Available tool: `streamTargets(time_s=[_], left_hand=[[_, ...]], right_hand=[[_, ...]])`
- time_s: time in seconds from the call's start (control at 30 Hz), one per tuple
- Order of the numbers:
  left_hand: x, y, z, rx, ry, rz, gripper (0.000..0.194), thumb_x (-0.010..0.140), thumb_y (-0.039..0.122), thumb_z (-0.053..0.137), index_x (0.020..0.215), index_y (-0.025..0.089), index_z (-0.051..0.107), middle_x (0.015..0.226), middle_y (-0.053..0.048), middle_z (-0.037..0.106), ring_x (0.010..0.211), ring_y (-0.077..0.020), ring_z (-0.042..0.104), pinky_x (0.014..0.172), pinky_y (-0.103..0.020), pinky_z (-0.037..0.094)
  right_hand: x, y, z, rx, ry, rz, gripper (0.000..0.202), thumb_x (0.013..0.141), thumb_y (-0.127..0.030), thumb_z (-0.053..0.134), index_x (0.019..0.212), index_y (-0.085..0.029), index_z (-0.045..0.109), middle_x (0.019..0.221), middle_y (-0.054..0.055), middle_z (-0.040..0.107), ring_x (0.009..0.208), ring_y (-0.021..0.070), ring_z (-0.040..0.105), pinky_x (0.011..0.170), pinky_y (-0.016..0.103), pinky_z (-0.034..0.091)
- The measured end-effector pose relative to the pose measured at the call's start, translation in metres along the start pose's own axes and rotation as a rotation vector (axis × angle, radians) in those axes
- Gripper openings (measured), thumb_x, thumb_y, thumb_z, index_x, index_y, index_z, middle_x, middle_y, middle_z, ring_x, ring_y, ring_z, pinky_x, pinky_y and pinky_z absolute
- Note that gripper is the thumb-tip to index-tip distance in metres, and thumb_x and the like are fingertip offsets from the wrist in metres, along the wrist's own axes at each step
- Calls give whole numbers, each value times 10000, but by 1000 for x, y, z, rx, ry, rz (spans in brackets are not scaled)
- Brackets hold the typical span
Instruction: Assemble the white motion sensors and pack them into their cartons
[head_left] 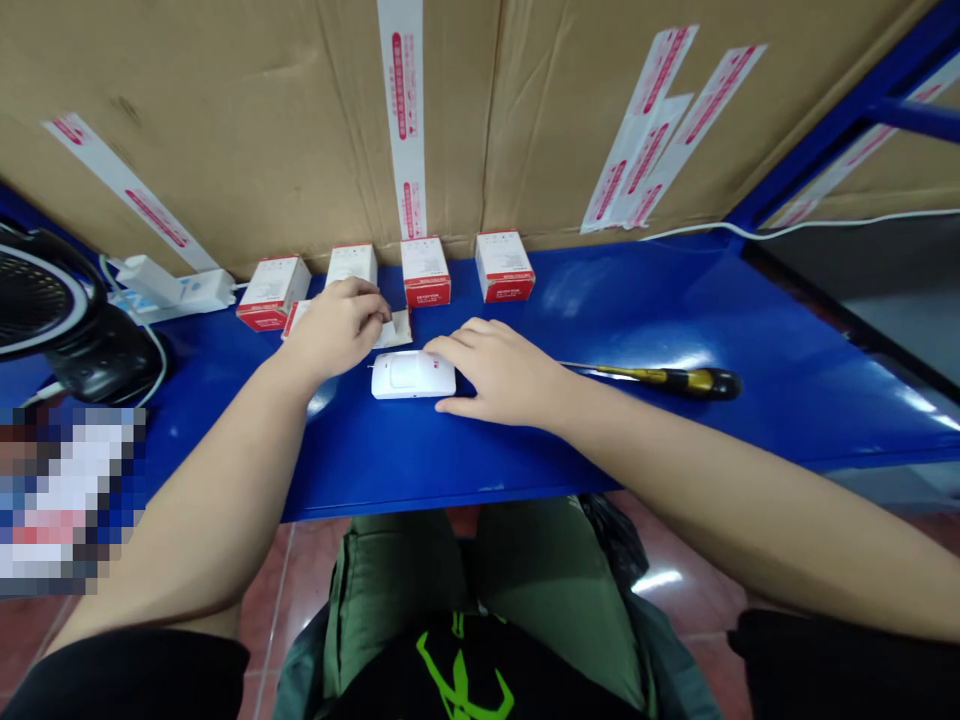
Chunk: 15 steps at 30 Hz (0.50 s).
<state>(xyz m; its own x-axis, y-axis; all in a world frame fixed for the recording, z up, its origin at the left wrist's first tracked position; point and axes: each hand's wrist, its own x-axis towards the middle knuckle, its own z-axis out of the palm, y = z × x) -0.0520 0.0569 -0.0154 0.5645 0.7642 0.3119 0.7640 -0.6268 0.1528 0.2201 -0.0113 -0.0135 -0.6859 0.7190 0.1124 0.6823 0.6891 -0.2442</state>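
Observation:
A white motion detector (pixel 405 374) with a domed front lies on the blue table. My right hand (pixel 499 372) holds its right end, fingers over the top and thumb at the near side. Just behind it, a small red-and-white box (pixel 295 318) lies on its side with a pale flap (pixel 399 328) sticking out. My left hand (pixel 341 322) covers most of this box, its fingers curled down by the flap. The left fingertips are partly hidden.
Several upright red-and-white boxes, such as the rightmost box (pixel 505 268), stand along the cardboard wall (pixel 262 120). A yellow-and-black screwdriver (pixel 675 380) lies right. A power strip (pixel 202 293) and a black fan (pixel 90 320) stand left. The table's front edge (pixel 420 503) is near my lap.

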Motion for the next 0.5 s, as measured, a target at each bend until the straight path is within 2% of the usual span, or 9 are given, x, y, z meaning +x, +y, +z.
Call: streamTargets(time_s=[0.13,0.23,0.3,0.4,0.5], left_hand=[[0,12,-4,50,-52,-107,471,978,348,446,1149,208,862,1439,-181,731,1395,-454,643,1175,-701,529],[-1,18,-10,86,-84,-158,451,930,388,526,1201,258,862,1441,-147,736,1414,-489,600,1136,-731,512],[-2,19,-14,104,-87,-172,511,876,429,601,1297,263,838,1427,-150,734,1396,-504,591,1123,-728,506],[-3,18,-19,101,-100,-151,653,829,479,654,1423,239,781,1406,-170,715,1335,-499,618,1112,-719,513],[-4,13,-22,34,-134,-82,715,838,524,642,1457,182,752,1405,-185,674,1252,-441,675,1120,-659,559]], right_hand=[[5,18,9,254,36,-38,481,858,-334,904,1288,-214,727,1192,109,787,1165,329,656,1036,480,507],[2,33,12,580,91,-87,463,800,-352,920,1200,-235,718,1181,75,765,1087,271,676,974,439,542],[0,40,11,843,111,-82,498,765,-376,931,1179,-235,693,1174,62,755,1041,238,697,936,412,571],[-2,45,5,1202,105,-26,566,704,-333,946,1188,-246,665,1146,28,751,1008,200,722,884,348,602],[-5,46,-3,1472,133,78,599,685,-280,881,1240,-269,657,1068,3,740,1034,234,769,872,359,631]])
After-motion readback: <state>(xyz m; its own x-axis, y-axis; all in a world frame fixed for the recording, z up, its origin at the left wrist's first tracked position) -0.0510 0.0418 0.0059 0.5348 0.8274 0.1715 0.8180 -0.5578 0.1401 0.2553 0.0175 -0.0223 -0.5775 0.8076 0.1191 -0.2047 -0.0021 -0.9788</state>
